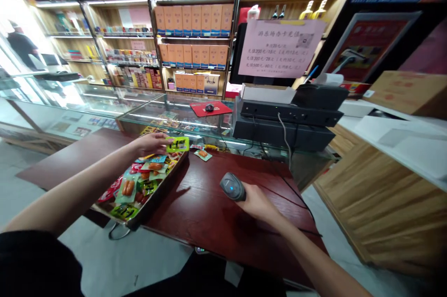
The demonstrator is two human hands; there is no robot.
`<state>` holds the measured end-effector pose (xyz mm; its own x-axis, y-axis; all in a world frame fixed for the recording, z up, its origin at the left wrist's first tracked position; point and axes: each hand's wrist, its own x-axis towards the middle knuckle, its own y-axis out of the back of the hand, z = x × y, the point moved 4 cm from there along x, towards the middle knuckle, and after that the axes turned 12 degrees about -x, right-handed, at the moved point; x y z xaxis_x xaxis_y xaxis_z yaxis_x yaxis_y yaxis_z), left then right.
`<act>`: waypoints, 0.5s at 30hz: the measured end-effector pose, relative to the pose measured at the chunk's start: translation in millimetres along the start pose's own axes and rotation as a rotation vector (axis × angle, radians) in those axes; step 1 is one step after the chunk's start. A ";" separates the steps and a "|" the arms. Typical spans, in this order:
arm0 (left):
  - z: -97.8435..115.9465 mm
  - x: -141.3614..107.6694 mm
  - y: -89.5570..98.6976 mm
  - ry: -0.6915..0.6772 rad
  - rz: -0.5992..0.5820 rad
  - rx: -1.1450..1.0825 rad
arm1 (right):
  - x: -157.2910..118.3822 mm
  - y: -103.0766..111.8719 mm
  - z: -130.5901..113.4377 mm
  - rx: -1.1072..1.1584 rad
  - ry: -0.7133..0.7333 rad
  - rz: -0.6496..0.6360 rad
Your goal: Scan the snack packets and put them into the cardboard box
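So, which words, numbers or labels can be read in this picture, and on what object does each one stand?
Pink paper sign on the back of the monitor: several lines of handwritten characters; "200" seems to stand in them, the rest is too blurred to quote.
Green snack packet in the left hand: black print, unreadable.
Orange boxes on the shelves: too small.
Grey handheld scanner in the right hand: no text.

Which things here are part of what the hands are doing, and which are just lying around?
In use:
- left hand holding a green packet
- right hand holding a scanner
- tray of snack packets

Lying about:
- two loose packets on the red counter
- mouse on its red pad
- cash register
- pink notice
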<state>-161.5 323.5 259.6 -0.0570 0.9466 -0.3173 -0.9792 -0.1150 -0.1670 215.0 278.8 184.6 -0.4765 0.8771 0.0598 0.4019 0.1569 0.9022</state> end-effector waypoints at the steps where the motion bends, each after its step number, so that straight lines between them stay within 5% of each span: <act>1: 8.0 -7.1 16.3 -0.011 0.063 -0.019 | 2.1 -0.2 -2.1 -0.002 0.000 -0.009; 4: 24.1 -24.4 51.4 -0.064 0.177 -0.069 | 8.5 0.5 -10.1 0.000 0.023 -0.023; 7: 26.0 -29.4 60.2 -0.073 0.196 -0.086 | 13.7 1.7 -17.7 0.013 0.060 -0.030; 10: 17.9 -20.0 43.0 -0.041 0.137 -0.081 | 15.5 2.3 -19.8 0.021 0.078 -0.018; 15: -5.9 17.4 -20.4 0.057 -0.034 -0.022 | 10.8 4.1 -7.4 0.037 0.049 0.026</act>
<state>-141.4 340.6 252.0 -0.0116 0.9316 -0.3632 -0.9758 -0.0898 -0.1991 205.7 285.6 192.1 -0.5027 0.8581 0.1048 0.4431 0.1517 0.8835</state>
